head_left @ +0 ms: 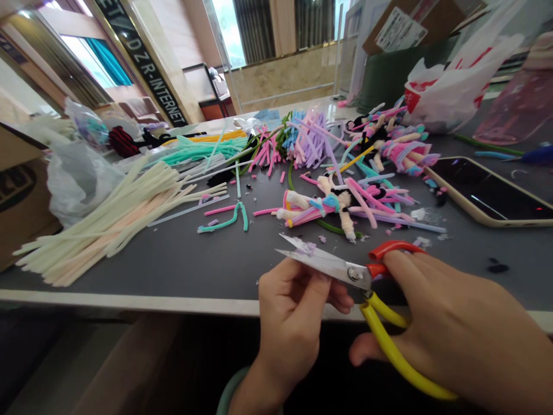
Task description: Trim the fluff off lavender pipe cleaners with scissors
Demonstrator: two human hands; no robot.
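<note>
My right hand (pixel 453 311) is wrapped round a pair of scissors (pixel 322 259), one handle red and the other yellow. The blades point left and stand slightly apart, with a lilac fluffy scrap (pixel 306 249) at them. Under the blades, by the table's front edge, my left hand (pixel 294 317) is closed in a pinch; whatever its fingers hold is hidden behind them and the scissors. Just beyond lies a doll made of pipe cleaners (pixel 322 202), with pink strands and a blue band. Cut teal pipe cleaner pieces (pixel 222 225) lie left of it.
Cream pipe cleaners (pixel 99 219) spread across the left, beside a plastic bag (pixel 80 184) and a cardboard box (pixel 19 190). Purple pipe cleaners (pixel 313 138) bunch at the back. On the right are a phone (pixel 496 190), a white bag (pixel 449 95) and a pink bottle (pixel 514 104).
</note>
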